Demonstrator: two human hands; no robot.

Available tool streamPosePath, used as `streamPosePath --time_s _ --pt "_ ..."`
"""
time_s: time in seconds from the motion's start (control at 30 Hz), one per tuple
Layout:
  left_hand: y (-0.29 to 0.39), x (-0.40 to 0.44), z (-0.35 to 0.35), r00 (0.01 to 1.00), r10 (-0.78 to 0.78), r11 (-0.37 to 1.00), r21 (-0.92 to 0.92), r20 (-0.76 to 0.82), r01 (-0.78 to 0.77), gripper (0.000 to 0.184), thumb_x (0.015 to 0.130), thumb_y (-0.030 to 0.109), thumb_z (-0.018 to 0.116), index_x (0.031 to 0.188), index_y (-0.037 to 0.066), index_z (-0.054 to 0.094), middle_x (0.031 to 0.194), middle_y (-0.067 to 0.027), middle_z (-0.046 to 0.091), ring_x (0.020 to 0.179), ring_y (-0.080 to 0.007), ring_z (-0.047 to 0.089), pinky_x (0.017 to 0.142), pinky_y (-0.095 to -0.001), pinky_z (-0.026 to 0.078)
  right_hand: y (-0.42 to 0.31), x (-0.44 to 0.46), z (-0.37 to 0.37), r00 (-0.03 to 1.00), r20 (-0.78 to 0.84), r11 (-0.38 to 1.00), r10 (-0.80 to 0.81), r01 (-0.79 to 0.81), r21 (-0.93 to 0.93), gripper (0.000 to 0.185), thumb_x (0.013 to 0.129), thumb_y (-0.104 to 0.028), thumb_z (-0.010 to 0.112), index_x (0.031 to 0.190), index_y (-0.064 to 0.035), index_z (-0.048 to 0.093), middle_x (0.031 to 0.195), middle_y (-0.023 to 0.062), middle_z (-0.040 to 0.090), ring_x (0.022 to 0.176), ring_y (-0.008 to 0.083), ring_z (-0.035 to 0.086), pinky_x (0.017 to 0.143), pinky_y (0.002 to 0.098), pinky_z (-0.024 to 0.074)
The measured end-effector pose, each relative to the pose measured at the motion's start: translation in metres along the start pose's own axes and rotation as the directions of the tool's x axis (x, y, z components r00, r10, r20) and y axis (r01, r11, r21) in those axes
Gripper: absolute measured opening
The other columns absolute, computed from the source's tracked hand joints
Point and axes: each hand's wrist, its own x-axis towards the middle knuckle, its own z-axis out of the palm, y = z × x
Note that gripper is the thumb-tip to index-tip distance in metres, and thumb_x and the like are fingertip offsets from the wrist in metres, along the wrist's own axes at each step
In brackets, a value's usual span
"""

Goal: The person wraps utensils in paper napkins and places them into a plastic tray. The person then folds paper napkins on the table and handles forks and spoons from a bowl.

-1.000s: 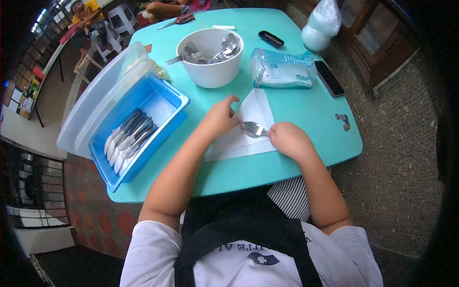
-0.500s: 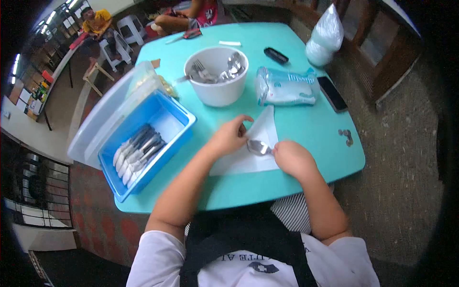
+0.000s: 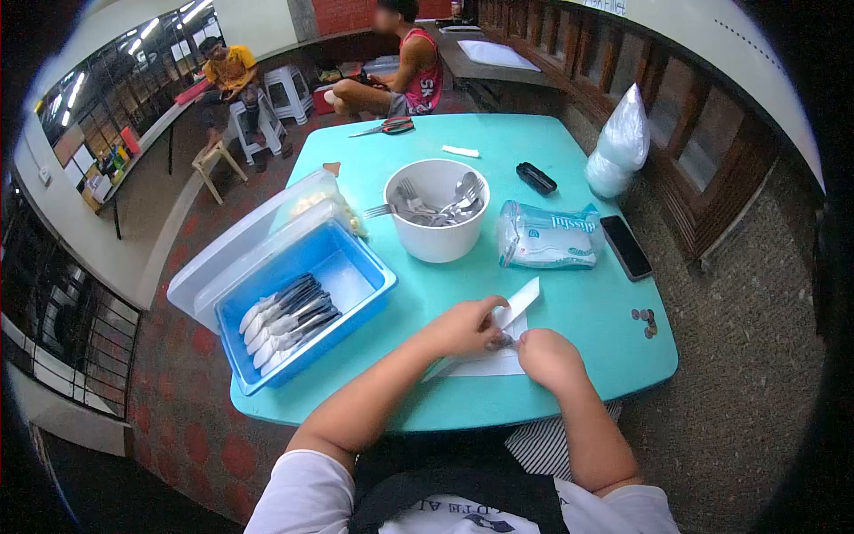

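My left hand (image 3: 471, 327) grips the upper part of a white napkin (image 3: 485, 366), folded over the head of the cutlery (image 3: 505, 342). Only a small piece of metal shows between my hands. My right hand (image 3: 547, 356) is closed around the handle end of that cutlery at the napkin's right side. Left of my hands, a blue tray (image 3: 359, 311) holds several napkin-wrapped bundles (image 3: 286, 320). Beyond my hands stands a white bucket (image 3: 439, 240) with loose forks and spoons (image 3: 436, 212).
The turquoise table (image 3: 605, 360) bears a napkin pack (image 3: 550, 238), a phone (image 3: 626, 248), coins (image 3: 649, 322), a black case (image 3: 536, 178), scissors (image 3: 393, 126) and a clear lid (image 3: 253, 240). A plastic bag (image 3: 619, 147) stands at the right edge. Two people sit beyond the table.
The view has tilted up, showing more of the room. My left hand has brought the napkin's upper part over the cutlery head, which lay uncovered before. My right hand still grips the handle.
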Motion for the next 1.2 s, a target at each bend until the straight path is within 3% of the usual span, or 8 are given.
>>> streamPosePath --time_s 0.3,0.5,0.6,0.7,0.8,0.9,1.1,1.2 --pt "-0.014 0.002 0.013 0.985 0.046 0.994 0.110 -0.165 -0.028 0.035 0.075 -0.001 0.060 0.109 0.002 0.050 0.090 -0.0170 0.060 0.082 -0.0349 0.061 0.073 -0.0424 0.048 0.007 0.003 0.008 1.000 -0.013 0.999 -0.025 0.026 0.027 0.027 0.087 -0.020 0.050 0.082 -0.0026 0.070 0.088 0.0224 0.067 0.085 0.0393 0.064 0.078 0.0492 0.0492" --pt "-0.009 -0.005 0.014 0.919 -0.185 0.917 0.275 -0.349 0.289 0.036 0.076 0.014 0.070 0.106 0.001 0.055 0.095 -0.0201 0.063 0.091 -0.0386 0.063 0.080 -0.0456 0.050 0.007 0.001 0.008 0.998 -0.021 0.998 -0.054 0.055 0.042 0.028 0.087 -0.021 0.049 0.082 -0.0023 0.070 0.088 0.0222 0.067 0.085 0.0393 0.064 0.078 0.0493 0.0488" --pt "0.004 -0.007 -0.001 0.901 -0.373 0.845 0.321 -0.222 0.428 0.032 0.072 0.025 0.077 0.090 0.001 0.067 0.091 -0.0203 0.067 0.087 -0.0367 0.065 0.077 -0.0457 0.052 0.009 0.000 0.011 0.998 -0.023 0.996 -0.053 0.054 0.065 0.029 0.089 -0.021 0.048 0.084 -0.0024 0.070 0.089 0.0226 0.067 0.086 0.0394 0.064 0.078 0.0496 0.0488" --pt "0.006 -0.008 -0.005 0.889 -0.396 0.844 0.290 -0.231 0.451 0.029 0.069 0.029 0.079 0.076 0.002 0.071 0.085 -0.0196 0.069 0.081 -0.0353 0.067 0.074 -0.0446 0.053 0.010 -0.002 0.015 0.999 -0.028 0.997 -0.046 0.048 0.064 0.030 0.090 -0.022 0.047 0.086 -0.0027 0.070 0.091 0.0229 0.066 0.087 0.0395 0.064 0.078 0.0501 0.0488" --pt "0.011 -0.009 -0.006 0.875 -0.421 0.840 0.262 -0.238 0.475 0.028 0.069 0.027 0.079 0.079 0.002 0.072 0.083 -0.0192 0.069 0.078 -0.0348 0.067 0.073 -0.0428 0.053 0.008 -0.007 0.015 0.997 -0.064 0.998 -0.039 0.042 0.037 0.030 0.091 -0.023 0.047 0.087 -0.0027 0.069 0.090 0.0227 0.066 0.086 0.0399 0.064 0.078 0.0506 0.0487" --pt "-0.006 -0.007 -0.007 0.908 -0.377 0.879 0.240 -0.185 0.413 0.028 0.068 0.027 0.080 0.079 0.003 0.073 0.084 -0.0188 0.069 0.076 -0.0339 0.067 0.071 -0.0415 0.053 0.011 -0.011 0.020 0.991 -0.102 0.990 -0.090 0.100 0.098 0.030 0.092 -0.025 0.047 0.087 -0.0028 0.068 0.088 0.0229 0.066 0.084 0.0402 0.063 0.077 0.0505 0.0487" --pt "-0.022 -0.006 -0.021 0.938 -0.264 0.963 -0.112 -0.227 0.244 0.023 0.076 0.018 0.077 0.081 -0.001 0.066 0.076 -0.0076 0.067 0.069 -0.0151 0.061 0.065 -0.0319 0.049 0.012 -0.004 0.027 0.954 -0.258 0.911 -0.151 0.236 0.340 0.025 0.093 -0.021 0.049 0.085 -0.0022 0.065 0.084 0.0233 0.065 0.081 0.0422 0.062 0.073 0.0500 0.0478" --pt "-0.016 -0.008 -0.034 0.907 -0.065 0.998 -0.017 -0.416 0.064 0.020 0.079 0.015 0.074 0.082 0.000 0.062 0.076 -0.0046 0.065 0.071 -0.0124 0.060 0.066 -0.0301 0.048 0.004 0.008 0.018 0.923 -0.321 0.831 -0.213 0.344 0.438 0.023 0.093 -0.018 0.050 0.087 -0.0018 0.066 0.077 0.0194 0.065 0.071 0.0354 0.064 0.067 0.0453 0.0492"
